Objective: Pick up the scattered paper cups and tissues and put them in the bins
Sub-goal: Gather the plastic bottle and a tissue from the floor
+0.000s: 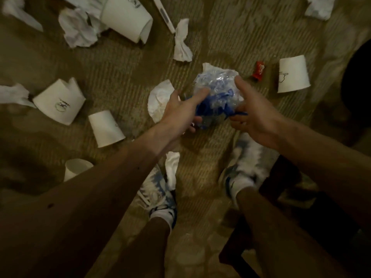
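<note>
Both hands are raised over a beige ribbed carpet (230, 37), meeting at a crumpled clear plastic bag with blue strips (217, 88).

Left hand (180, 110): grasping the plastic bag from the left, fingers curled over its near side.

Right hand (256, 119): grasping the plastic bag from the right, forefinger laid up along its side, lower fingers closed on a blue strip. The picture is blurred here.

Task items, all on the carpet:
- Large white paper cup (126, 19), on its side, top centre.
- White paper cup with torn rim (60, 101), at left.
- Upturned white paper cup (105, 128), just right of it.
- White paper cup (75, 169), partly hidden by the left forearm.
- Upturned white paper cup (293, 74), at right.
- Crumpled white tissues: beside the large cup (78, 27); upper centre (181, 41); under the left hand (159, 101); by the left shoe (172, 167).

Other: small red wrapper (259, 70) between the bag and the right-hand cup; white-and-blue trainers (158, 189) on the person's feet.
</note>
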A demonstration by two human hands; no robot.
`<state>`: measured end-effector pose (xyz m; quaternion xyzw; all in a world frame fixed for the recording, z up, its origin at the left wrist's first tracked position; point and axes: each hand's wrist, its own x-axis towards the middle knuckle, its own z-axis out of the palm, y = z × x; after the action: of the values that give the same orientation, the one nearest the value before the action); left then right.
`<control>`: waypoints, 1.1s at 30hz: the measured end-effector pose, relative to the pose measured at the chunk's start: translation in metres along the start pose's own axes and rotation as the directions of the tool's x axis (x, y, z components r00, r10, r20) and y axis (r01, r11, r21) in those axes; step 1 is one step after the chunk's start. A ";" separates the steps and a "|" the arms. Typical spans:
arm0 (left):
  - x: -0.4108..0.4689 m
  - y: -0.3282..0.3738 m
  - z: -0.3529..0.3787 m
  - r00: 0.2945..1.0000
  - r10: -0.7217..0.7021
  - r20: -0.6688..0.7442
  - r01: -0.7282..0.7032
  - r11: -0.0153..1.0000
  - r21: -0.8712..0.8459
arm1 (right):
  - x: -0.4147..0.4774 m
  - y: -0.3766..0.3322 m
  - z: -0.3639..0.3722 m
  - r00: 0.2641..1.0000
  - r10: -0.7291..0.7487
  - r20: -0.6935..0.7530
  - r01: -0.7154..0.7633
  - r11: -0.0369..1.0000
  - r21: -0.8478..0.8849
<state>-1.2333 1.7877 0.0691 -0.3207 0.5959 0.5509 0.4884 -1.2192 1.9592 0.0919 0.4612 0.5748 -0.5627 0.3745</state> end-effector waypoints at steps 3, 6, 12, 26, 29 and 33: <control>-0.011 0.001 -0.016 0.995 0.035 0.090 -0.036 0.999 0.010 | -0.007 0.002 0.005 1.000 -0.003 -0.012 0.004 0.997 0.080; -0.013 -0.003 -0.031 0.988 0.127 0.089 -0.136 0.986 0.093 | -0.006 0.006 0.017 1.000 -0.025 0.011 0.025 0.999 0.044; 0.001 -0.019 -0.042 0.958 0.288 -0.002 -0.285 0.947 0.149 | 0.017 0.013 0.040 0.980 -0.198 0.033 0.199 0.980 -0.018; 0.055 0.008 -0.072 0.899 0.387 0.207 -0.316 0.897 -0.309 | 0.075 -0.003 0.083 0.797 -0.467 0.382 0.533 0.842 -0.084; 0.046 0.015 -0.083 0.834 0.524 0.173 -0.463 0.835 -0.297 | 0.070 -0.022 0.074 0.716 -0.460 0.525 0.544 0.839 -0.008; 0.041 0.015 -0.076 0.806 0.589 0.062 -0.560 0.792 -0.242 | 0.054 -0.036 0.059 0.707 -0.400 0.583 0.464 0.885 0.045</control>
<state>-1.2769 1.7231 0.0296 -0.1367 0.5687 0.7538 0.2995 -1.2750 1.9089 0.0462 0.1010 0.5545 -0.7161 0.4118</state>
